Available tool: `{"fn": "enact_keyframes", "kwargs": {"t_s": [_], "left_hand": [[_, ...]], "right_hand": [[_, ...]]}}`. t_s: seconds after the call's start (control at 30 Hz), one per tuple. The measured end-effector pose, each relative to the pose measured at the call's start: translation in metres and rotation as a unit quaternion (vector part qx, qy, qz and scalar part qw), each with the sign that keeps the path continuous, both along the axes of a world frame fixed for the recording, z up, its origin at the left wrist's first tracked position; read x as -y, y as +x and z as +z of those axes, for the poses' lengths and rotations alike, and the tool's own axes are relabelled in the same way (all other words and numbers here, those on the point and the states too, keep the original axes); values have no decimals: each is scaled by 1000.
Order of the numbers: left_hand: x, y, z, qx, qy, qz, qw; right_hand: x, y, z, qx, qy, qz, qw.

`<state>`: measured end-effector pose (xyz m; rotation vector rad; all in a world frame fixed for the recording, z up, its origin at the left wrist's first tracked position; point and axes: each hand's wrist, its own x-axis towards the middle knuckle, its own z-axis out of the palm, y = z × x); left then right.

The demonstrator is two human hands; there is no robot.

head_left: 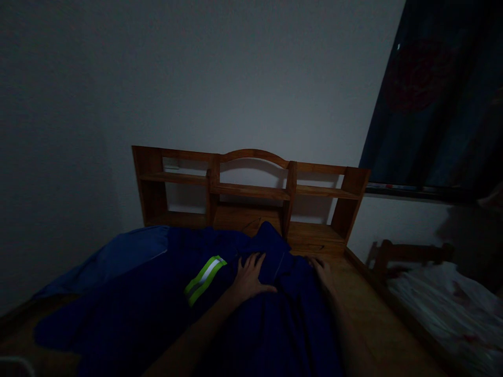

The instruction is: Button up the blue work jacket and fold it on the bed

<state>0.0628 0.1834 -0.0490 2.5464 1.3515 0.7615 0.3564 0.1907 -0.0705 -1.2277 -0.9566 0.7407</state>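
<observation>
A dark blue work garment (243, 335) with a collar-like fold at its far end lies spread on a wooden bed board (365, 298). One yellow-green and silver reflective strip (205, 279) shows on it. My left hand (250, 278) rests flat on the cloth just right of the strip, fingers spread and thumb out. At the garment's right edge, my right hand (321, 269) touches the cloth with its fingers stretched forward; dim light hides some of the fingertips. A lighter blue cloth (126, 256) lies at the far left, partly under the garment.
A wooden headboard with shelves (251, 192) stands behind the garment against a pale wall (251, 78). At right are a dark curtained window (432, 104), a low wooden frame (412, 252) and pale crumpled bedding (451, 303). The bed's raised side rail (387, 298) runs along the right.
</observation>
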Motion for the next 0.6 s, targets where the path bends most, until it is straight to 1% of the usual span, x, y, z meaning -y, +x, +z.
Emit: {"fn": "enact_keyframes", "kwargs": {"t_s": [0.07, 0.13, 0.3, 0.37, 0.43, 0.5, 0.53, 0.57, 0.6], "left_hand": [[6, -6, -2, -79, -60, -21, 995], [12, -12, -1, -122, -89, -43, 988], [35, -32, 17, -195, -104, -113, 969], [44, -42, 23, -219, -103, -152, 958], [49, -54, 31, -241, -87, -192, 947], [49, -67, 47, -247, -53, -202, 946], [46, -75, 60, -240, -29, -187, 952], [41, -83, 78, -226, -4, -158, 961], [34, -92, 101, -206, 18, -120, 971]], "right_hand": [[2, 3, -1, -32, 0, -3, 999], [3, 5, -1, -63, 7, -2, 998], [7, 9, -1, -112, 23, 22, 993], [11, 10, 0, -120, 19, 35, 992], [16, 11, 1, -126, 18, 45, 991], [20, 11, 3, -130, 24, 48, 990], [21, 11, 4, -130, 30, 48, 990], [22, 11, 6, -129, 37, 48, 990], [23, 11, 7, -126, 44, 49, 990]]}}
